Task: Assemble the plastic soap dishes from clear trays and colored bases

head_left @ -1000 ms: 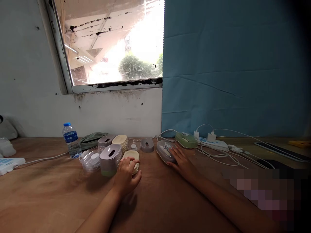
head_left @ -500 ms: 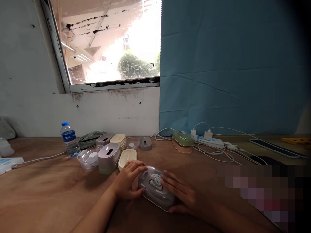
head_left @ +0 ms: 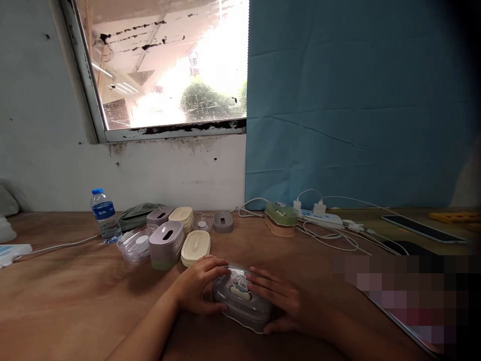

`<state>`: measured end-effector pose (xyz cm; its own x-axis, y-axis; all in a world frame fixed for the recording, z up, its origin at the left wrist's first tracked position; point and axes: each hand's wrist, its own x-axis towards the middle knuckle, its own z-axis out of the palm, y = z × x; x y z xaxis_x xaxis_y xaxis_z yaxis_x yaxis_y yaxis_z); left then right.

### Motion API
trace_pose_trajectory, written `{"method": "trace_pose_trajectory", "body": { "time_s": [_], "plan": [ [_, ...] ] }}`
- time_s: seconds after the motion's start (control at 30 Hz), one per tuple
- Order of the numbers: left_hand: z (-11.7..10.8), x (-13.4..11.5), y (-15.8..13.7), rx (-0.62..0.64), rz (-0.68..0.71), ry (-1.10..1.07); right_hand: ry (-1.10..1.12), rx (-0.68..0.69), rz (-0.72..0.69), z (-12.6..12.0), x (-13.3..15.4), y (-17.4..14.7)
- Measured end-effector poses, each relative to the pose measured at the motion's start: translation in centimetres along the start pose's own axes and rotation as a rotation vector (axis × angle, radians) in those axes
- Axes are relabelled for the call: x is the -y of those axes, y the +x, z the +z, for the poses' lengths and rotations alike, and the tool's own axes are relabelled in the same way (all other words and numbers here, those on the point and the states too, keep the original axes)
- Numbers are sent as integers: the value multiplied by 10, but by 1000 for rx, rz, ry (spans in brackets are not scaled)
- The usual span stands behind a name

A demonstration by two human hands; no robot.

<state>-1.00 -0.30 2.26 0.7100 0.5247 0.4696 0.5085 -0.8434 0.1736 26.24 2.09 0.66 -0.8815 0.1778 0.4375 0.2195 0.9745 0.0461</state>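
An oval lidded plastic box, greyish with a clear domed cover, rests on the brown table in front of me. A round printed label and a pale oval piece show at its top. My left hand grips the box's left end, thumb low on the near side and fingers over the top edge. Around the right end is my right hand, its fingers lying over the cover and thumb at the near lower corner. The box's underside and far side are hidden.
Beyond my left hand stand cream oval lids, mauve slotted covers, and clear lids. A water bottle is farther left. At the back right are a green-topped box, a power strip with loose cables, and a phone.
The near right end of the box has shifted slightly down toward me, with both hands still on it. The whole view has moved a little, so the background sits slightly farther left.
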Motion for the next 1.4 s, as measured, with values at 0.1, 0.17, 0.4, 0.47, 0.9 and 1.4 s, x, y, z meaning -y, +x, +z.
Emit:
{"method": "trace_pose_trajectory", "body": {
  "time_s": [0.1,0.17,0.4,0.47,0.9,1.4],
  "plan": [
    [1,0,0,-13,22,16,40,-13,7,3,-3,-2],
    [2,-1,0,-26,32,25,65,-29,13,4,-3,-3],
    [-2,-9,3,-53,-8,-15,145,-20,109,-6,5,2],
    [-2,-11,4,-56,-36,-35,157,-24,128,-7,7,4],
    [5,-13,3,-47,-295,-148,-1,-177,206,-4,4,4],
    [5,-14,4,-63,-279,-79,539,-615,915,19,-37,-1]
  ]
}}
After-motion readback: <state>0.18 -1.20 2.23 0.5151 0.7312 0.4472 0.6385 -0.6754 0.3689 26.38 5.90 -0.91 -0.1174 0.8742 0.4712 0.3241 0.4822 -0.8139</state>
